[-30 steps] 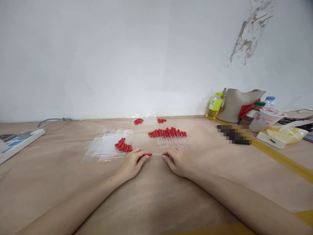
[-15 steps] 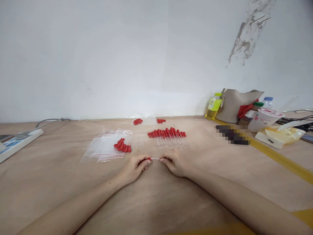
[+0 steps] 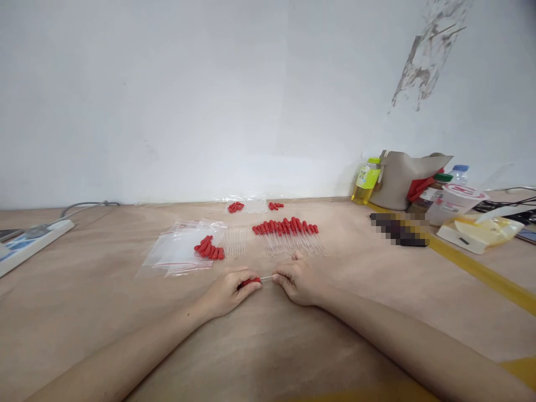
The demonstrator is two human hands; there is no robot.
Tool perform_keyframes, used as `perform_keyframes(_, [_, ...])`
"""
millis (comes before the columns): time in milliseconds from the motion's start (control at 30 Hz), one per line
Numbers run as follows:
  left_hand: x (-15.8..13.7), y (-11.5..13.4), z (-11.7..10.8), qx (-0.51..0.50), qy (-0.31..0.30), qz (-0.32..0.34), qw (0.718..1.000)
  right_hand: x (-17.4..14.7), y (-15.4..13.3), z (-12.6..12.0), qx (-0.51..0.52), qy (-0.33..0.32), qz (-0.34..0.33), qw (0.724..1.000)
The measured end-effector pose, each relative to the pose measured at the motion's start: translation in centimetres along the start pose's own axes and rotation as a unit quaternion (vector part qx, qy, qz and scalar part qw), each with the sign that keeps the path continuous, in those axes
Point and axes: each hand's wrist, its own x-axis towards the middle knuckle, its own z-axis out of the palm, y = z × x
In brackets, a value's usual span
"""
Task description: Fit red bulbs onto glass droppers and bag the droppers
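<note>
Between finger and thumb, my left hand (image 3: pixel 233 290) pinches a red rubber dropper bulb (image 3: pixel 250 282). A thin clear glass tube (image 3: pixel 266 278) runs from the bulb to my right hand (image 3: pixel 298 279), whose closed fingertips grip it; the tube's far end is hidden. Just beyond my right hand lies a row of droppers (image 3: pixel 288 231), red bulbs away from me. Loose red bulbs (image 3: pixel 209 249) are heaped beyond my left hand, on the edge of clear zip bags (image 3: pixel 171 251). Bare glass tubes (image 3: pixel 237 242) lie side by side right of the heap.
By the wall are more red bulbs (image 3: pixel 235 207) on clear plastic. A power strip (image 3: pixel 37 245) lies at left. To the right stand a yellow-green bottle (image 3: pixel 367 181), a grey bag (image 3: pixel 391 178), a plastic cup (image 3: pixel 454 204) and a tissue pack (image 3: pixel 477 231). Yellow tape (image 3: pixel 481 273) crosses the table.
My left fingers have shifted on the bulb, so more of its red shows. The bulb and tube sit slightly nearer to me and tilt a little. Everything else on the table stays put.
</note>
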Motion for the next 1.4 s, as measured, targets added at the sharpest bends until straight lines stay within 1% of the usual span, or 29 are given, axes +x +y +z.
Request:
perform_keyframes(167, [0.0,0.0,-0.1,0.009,-0.006,0.032,0.999,0.3,-0.4,0.5,0.026,-0.033,0.017,0.999])
perform_keyframes(267, [0.2,-0.3,-0.2,0.020,0.005,0.047,0.999,0.4,-1.1,0.2,0.028,-0.042,0.030,0.998])
perform_keyframes(367, [0.2,-0.8,-0.2,0.025,0.049,0.050,0.997,0.6,-2.2,-0.7,0.025,-0.045,0.040,0.998])
perform_keyframes(467, [0.1,-1.4,-0.2,0.036,0.111,0.014,0.993,0.8,-2.6,-1.6,0.043,-0.052,0.048,0.997])
perform_keyframes(500, [0.1,-1.5,-0.1,0.039,0.129,-0.007,0.991,1.0,-2.3,-1.9,0.053,-0.055,0.066,0.995])
perform_keyframes(567, [0.0,-1.8,-0.1,0.037,0.150,-0.043,0.987,1.6,-1.1,-2.3,0.074,-0.058,0.127,0.987])
perform_keyframes(633, [0.0,-2.0,0.0,0.036,0.143,-0.060,0.987,2.5,0.7,-2.7,0.084,-0.045,0.202,0.975])
perform_keyframes(667, [0.0,-2.0,0.0,0.039,0.134,-0.062,0.988,3.0,1.7,-2.9,0.079,-0.022,0.241,0.967])
perform_keyframes(700, [0.0,-2.0,0.0,0.043,0.123,-0.061,0.990,3.7,2.6,-3.0,0.064,0.006,0.277,0.959])
perform_keyframes(767, [0.0,-2.0,0.0,0.051,0.102,-0.055,0.992,5.0,4.1,-2.9,0.030,0.029,0.337,0.940])
perform_keyframes(833, [0.1,-2.0,-0.1,0.055,0.086,-0.051,0.993,6.2,4.8,-2.4,-0.001,0.039,0.380,0.924])
perform_keyframes(1000, [0.1,-2.1,-0.1,0.057,0.066,-0.061,0.994,8.0,5.0,-0.4,-0.042,0.031,0.451,0.891])
perform_keyframes(1100, [0.1,-2.1,-0.1,0.052,0.069,-0.061,0.994,8.2,5.2,0.2,-0.040,0.022,0.466,0.883])
perform_keyframes(1233, [0.1,-2.0,-0.1,0.040,0.071,-0.062,0.995,7.9,5.3,-0.1,-0.054,0.008,0.447,0.893])
perform_keyframes(1333, [0.1,-2.0,-0.1,0.037,0.074,-0.062,0.995,7.7,4.6,-0.4,-0.074,0.028,0.428,0.900])
perform_keyframes(1400, [0.1,-1.9,0.0,0.040,0.074,-0.063,0.994,7.7,3.7,-0.1,-0.062,0.052,0.393,0.916])
